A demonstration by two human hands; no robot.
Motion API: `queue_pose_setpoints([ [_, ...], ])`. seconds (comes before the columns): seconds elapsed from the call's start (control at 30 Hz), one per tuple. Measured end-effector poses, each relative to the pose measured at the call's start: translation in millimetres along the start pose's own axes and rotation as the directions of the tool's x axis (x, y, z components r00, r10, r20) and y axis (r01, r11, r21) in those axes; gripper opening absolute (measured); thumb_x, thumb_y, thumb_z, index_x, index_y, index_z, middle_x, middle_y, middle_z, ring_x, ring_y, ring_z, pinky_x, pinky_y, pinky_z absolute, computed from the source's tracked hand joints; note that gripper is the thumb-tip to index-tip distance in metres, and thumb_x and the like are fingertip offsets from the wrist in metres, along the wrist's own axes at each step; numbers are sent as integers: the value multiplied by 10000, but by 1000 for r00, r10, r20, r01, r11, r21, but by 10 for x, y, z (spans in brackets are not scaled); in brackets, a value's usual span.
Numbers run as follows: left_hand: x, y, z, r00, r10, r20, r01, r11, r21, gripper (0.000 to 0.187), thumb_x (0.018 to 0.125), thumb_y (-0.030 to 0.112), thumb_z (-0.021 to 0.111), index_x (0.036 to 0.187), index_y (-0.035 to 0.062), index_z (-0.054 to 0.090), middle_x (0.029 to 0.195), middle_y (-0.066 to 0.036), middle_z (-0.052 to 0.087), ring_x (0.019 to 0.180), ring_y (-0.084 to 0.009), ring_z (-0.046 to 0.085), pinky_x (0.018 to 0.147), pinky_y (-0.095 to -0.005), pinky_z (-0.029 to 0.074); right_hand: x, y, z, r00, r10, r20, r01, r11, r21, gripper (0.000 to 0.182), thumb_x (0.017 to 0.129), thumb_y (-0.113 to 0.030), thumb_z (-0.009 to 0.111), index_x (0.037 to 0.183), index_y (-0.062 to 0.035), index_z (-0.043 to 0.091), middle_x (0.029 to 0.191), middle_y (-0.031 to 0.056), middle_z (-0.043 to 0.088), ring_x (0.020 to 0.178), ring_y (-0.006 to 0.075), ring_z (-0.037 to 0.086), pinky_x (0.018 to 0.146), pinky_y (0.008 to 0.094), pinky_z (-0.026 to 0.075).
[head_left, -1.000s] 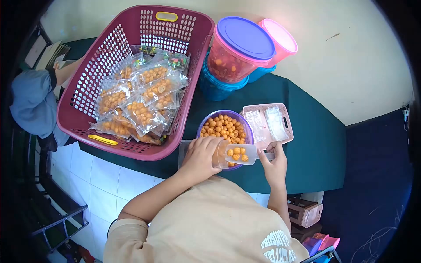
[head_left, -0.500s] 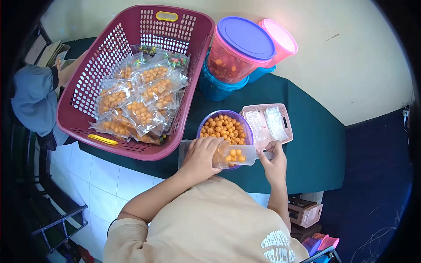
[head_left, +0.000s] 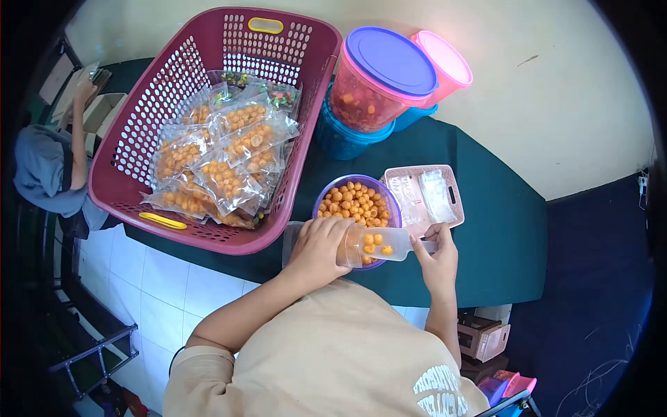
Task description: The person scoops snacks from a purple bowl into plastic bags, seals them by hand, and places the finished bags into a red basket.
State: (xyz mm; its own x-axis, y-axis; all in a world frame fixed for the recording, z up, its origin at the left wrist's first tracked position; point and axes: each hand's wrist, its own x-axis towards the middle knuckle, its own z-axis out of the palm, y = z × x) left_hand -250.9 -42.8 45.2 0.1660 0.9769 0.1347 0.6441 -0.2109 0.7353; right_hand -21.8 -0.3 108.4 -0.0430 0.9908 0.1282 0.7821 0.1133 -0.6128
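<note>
Over the bowl, left fingers clasping bag, right fingers gripping scoop, its balls fewer

Purple bowl partly behind scoop

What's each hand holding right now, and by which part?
The right hand pinches the translucent scoop by its handle. The left hand holds the clear bag near its open end, around the scoop's front.
</note>
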Motion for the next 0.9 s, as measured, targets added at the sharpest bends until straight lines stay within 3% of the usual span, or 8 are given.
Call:
queue_pose_setpoints([
  [0.07, -2, -5, 9, 1000, 2, -4, -2, 1000, 3, 755, 650, 219, 811, 1305, 70, 467, 1265, -140, 505, 1223, -309, 443, 1069, -450, 308, -4, 1, -4, 999, -30, -26, 28, 997, -73, 314, 789, -154, 762, 862, -19, 488, 725, 73, 548, 656, 136, 501, 605, 294, 414],
  [0.13, -2, -20, 16, 1000, 5, -2, -5, 1000, -4, 755, 652, 222, 810, 1305, 65, 467, 1263, -139, 506, 1220, -309, 445, 1066, -452, 311, 6, 48, 0, 995, 68, 72, -81, 978, 192, 317, 786, -148, 764, 853, -16, 484, 728, 62, 542, 661, 124, 492, 603, 290, 411],
  [0.17, -3, -17, 14, 1000, 5, -2, -5, 1000, -4, 755, 652, 222, 810, 1305, 65, 467, 1263, -139, 506, 1220, -309, 445, 1066, -452, 311, 7, 42, 1, 995, 69, 72, -81, 978, 192, 317, 786, -148, 764, 853, -16, 484, 728, 62, 542, 661, 124, 492, 603, 290, 411],
  [0.37, -8, -9, -1, 1000, 14, -11, -14, 1000, -2, 756, 653, 230, 812, 1304, 61, 466, 1263, -141, 506, 1220, -310, 446, 1059, -452, 316, 5, 25, 2, 995, 85, 52, -93, 982, 162, 321, 785, -154, 765, 848, -15, 483, 723, 63, 537, 649, 125, 484, 595, 287, 403],
  [0.53, -10, -8, 6, 1000, 15, -15, -15, 1000, -1, 747, 660, 239, 810, 1302, 61, 471, 1264, -142, 508, 1220, -310, 448, 1057, -447, 319, -1, 43, 35, 998, -27, -48, 30, 998, 58, 319, 776, -158, 768, 852, -13, 494, 710, 82, 544, 614, 150, 476, 575, 307, 395],
  [0.63, -16, -15, 13, 1000, 14, -21, -14, 1000, 6, 740, 661, 240, 808, 1299, 66, 476, 1259, -142, 511, 1217, -310, 451, 1055, -446, 320, -4, 73, 38, 1000, 25, -11, -23, 991, 128, 312, 770, -156, 769, 854, -11, 506, 713, 94, 556, 603, 173, 478, 577, 318, 400],
  [0.87, -8, -15, 31, 1000, 7, -20, -7, 1000, -15, 734, 656, 237, 807, 1294, 72, 485, 1254, -137, 518, 1206, -310, 462, 1050, -442, 323, -37, -90, -20, 1000, -7, -23, 9, 997, 73, 312, 768, -156, 769, 858, -6, 511, 720, 94, 557, 586, 172, 463, 555, 324, 386],
  [0.9, -6, -1, 26, 1000, -4, -10, 4, 999, -33, 733, 656, 237, 808, 1294, 75, 486, 1253, -136, 521, 1207, -310, 466, 1047, -444, 327, -49, -119, -19, 995, -80, -60, 78, 996, -37, 313, 763, -158, 774, 859, -11, 515, 725, 94, 564, 594, 179, 472, 572, 328, 388],
])
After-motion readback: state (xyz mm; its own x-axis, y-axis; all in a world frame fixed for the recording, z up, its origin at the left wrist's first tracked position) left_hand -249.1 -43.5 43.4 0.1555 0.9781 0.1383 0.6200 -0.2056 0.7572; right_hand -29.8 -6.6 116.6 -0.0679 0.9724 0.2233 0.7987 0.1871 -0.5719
